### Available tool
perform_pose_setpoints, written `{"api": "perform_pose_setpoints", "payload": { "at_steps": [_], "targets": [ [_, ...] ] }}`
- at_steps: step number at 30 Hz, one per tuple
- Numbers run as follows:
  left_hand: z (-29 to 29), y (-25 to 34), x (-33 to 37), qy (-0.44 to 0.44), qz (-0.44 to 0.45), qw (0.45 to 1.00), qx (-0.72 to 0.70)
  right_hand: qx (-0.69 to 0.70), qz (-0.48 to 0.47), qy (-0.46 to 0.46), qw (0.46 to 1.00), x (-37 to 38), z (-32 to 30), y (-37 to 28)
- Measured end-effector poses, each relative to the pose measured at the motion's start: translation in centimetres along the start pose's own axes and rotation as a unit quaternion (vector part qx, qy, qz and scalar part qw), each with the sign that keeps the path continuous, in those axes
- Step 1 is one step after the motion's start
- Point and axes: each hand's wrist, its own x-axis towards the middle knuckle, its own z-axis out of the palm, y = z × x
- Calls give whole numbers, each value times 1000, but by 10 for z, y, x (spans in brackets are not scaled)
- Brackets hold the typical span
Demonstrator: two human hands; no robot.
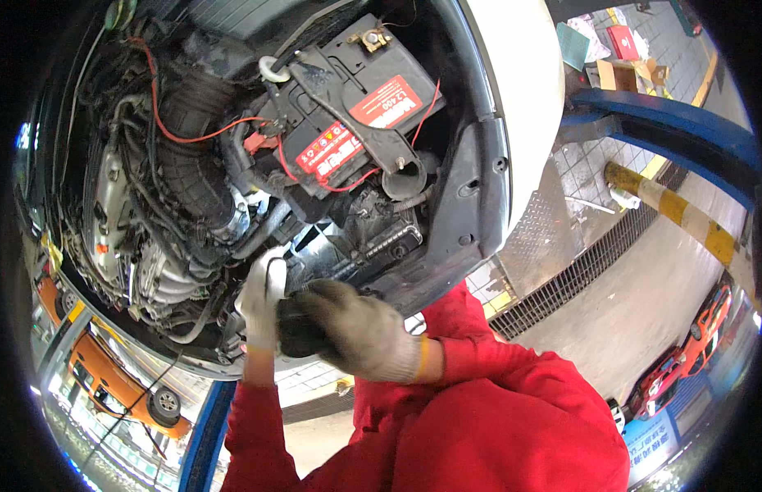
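Both hands wear pale knit work gloves with dark grip coating and are at the front edge of an open engine bay. My left hand (262, 299) points up into the bay beside the hoses, its fingers mostly hidden and bright with glare. Close against it, my right hand (348, 328) comes in from the right with its fingers curled and partly blurred; whatever lies inside them is hidden. Just beyond the hands is a shiny dark housing (319, 254). Farther off, a black car battery (397, 66) with red labels sits tilted under a metal hold-down bracket (348, 115).
Thin red wires (158, 102) loop past the battery. A ribbed intake hose (188, 107) and the engine (110, 205) fill the left. The white fender (520, 90) bounds the right. Beyond are a blue lift arm (676, 131), a yellow-and-white post (676, 209) and an orange car (122, 381).
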Motion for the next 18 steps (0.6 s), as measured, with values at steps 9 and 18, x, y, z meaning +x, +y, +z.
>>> {"api": "perform_pose_setpoints", "payload": {
  "at_steps": [9, 18],
  "targets": [
    [12, 189, -149, -77, -75, 920, -376, -54, -37, 257, 964, -100, -16, 3],
    [-2, 207, -171, 91, -159, 884, -430, -92, -152, -39, 983, -146, -47, -58]
  ]
}}
